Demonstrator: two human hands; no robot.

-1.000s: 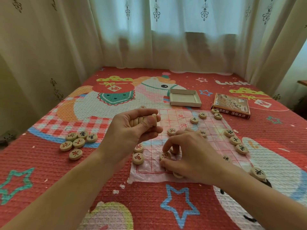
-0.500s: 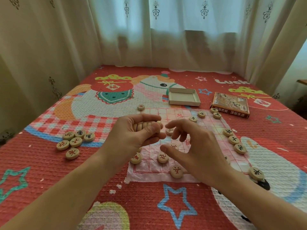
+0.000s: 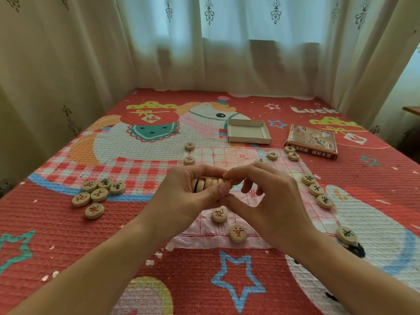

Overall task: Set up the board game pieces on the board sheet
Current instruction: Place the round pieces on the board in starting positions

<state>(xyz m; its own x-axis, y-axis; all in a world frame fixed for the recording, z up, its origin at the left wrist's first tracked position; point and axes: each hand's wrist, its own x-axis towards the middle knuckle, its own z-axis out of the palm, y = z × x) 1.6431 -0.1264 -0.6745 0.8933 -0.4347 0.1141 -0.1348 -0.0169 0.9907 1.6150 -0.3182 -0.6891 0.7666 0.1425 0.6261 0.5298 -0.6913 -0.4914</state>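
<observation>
A thin plastic board sheet point(image 3: 229, 155) with a red grid lies on the bed. My left hand point(image 3: 181, 198) grips a stack of round wooden pieces point(image 3: 208, 183) held above the sheet. My right hand point(image 3: 268, 198) meets it, thumb and forefinger pinching the piece at the stack's right end. Two red-lettered pieces point(image 3: 219, 214) point(image 3: 237, 233) lie on the sheet's near edge. Black-lettered pieces point(image 3: 316, 189) line the sheet's right side, and others point(image 3: 272, 155) sit at its far end. Two more pieces point(image 3: 189, 160) rest by the far left corner.
A pile of several wooden pieces point(image 3: 95, 194) lies on the red bedspread to the left. An open cardboard tray point(image 3: 248, 131) and the printed box lid point(image 3: 311, 142) lie beyond the sheet. One piece point(image 3: 346, 235) sits near my right forearm. Curtains surround the bed.
My right hand left the pieces on the sheet's near edge, rose and closed its fingertips on the end of the stack held in my left hand.
</observation>
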